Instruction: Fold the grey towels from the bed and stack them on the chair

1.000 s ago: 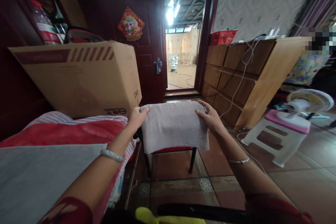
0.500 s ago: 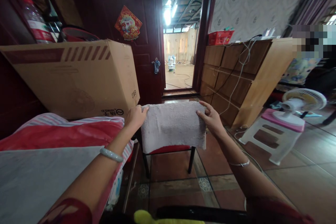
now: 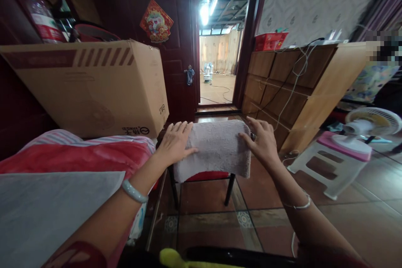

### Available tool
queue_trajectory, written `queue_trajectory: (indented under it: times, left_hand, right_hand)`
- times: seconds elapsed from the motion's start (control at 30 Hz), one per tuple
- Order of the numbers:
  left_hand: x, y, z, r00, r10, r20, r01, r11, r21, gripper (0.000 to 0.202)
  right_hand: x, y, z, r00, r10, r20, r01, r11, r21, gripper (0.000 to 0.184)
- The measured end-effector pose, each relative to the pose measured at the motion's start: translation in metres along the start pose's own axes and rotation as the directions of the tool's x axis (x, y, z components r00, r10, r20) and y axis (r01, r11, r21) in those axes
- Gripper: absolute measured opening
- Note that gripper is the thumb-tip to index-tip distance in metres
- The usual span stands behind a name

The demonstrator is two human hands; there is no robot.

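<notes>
A grey fluffy cloth (image 3: pixel 216 146) lies draped over a red-seated stool with black legs (image 3: pixel 230 188) in the middle of the view. My left hand (image 3: pixel 176 142) rests flat on the cloth's left side, fingers stretched out. On the cloth's right side my right hand (image 3: pixel 262 142) presses down, fingers spread. Neither hand holds anything.
A large cardboard box (image 3: pixel 88 86) sits on the red and striped bedding (image 3: pixel 78 155) at left. A wooden chest of drawers (image 3: pixel 292 92) with cables stands at right. A small fan (image 3: pixel 364 127) rests on a white plastic stool (image 3: pixel 329 163). An open doorway (image 3: pixel 218 67) lies ahead.
Both hands let go of the cloth's far corners and now lie flat on top of it, closer together. The cloth has settled lower on the stool.
</notes>
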State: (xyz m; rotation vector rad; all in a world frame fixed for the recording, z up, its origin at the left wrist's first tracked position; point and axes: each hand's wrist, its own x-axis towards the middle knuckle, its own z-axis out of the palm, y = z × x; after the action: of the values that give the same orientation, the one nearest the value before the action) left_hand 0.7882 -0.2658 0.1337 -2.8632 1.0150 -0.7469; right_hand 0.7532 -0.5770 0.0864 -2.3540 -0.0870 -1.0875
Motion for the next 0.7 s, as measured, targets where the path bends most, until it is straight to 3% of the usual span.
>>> queue_trajectory:
  times: [0.07, 0.17, 0.23, 0.33, 0.53, 0.7]
  left_hand:
    - [0.003, -0.001, 0.002, 1.000, 0.000, 0.025, 0.000, 1.000, 0.009, 0.095]
    - [0.008, -0.008, 0.001, 0.999, 0.041, 0.028, -0.042, 0.999, 0.013, 0.099]
    - [0.012, -0.013, 0.000, 0.996, 0.070, 0.051, -0.069, 0.997, -0.017, 0.101]
    - [0.016, -0.020, 0.001, 0.990, 0.078, 0.120, -0.071, 0.995, -0.069, 0.104]
    - [0.022, -0.025, 0.010, 0.984, 0.051, 0.171, -0.046, 0.999, -0.029, 0.084]
    - [0.021, -0.029, 0.017, 0.986, 0.050, 0.157, -0.047, 0.999, -0.025, 0.083]
  right_hand:
    - [0.004, -0.011, 0.000, 0.972, -0.224, 0.065, 0.231, 0.963, -0.138, 0.077]
    - [0.013, -0.023, 0.008, 0.860, -0.418, 0.292, 0.484, 0.850, -0.209, 0.093]
    - [0.020, -0.024, 0.015, 0.793, -0.470, 0.388, 0.569, 0.799, -0.195, 0.096]
    - [0.029, -0.018, 0.021, 0.735, -0.516, 0.440, 0.620, 0.773, -0.130, 0.094]
    - [0.035, -0.005, 0.026, 0.741, -0.532, 0.411, 0.622, 0.773, -0.122, 0.078]
    - [0.035, 0.001, 0.033, 0.736, -0.567, 0.370, 0.639, 0.763, -0.102, 0.074]
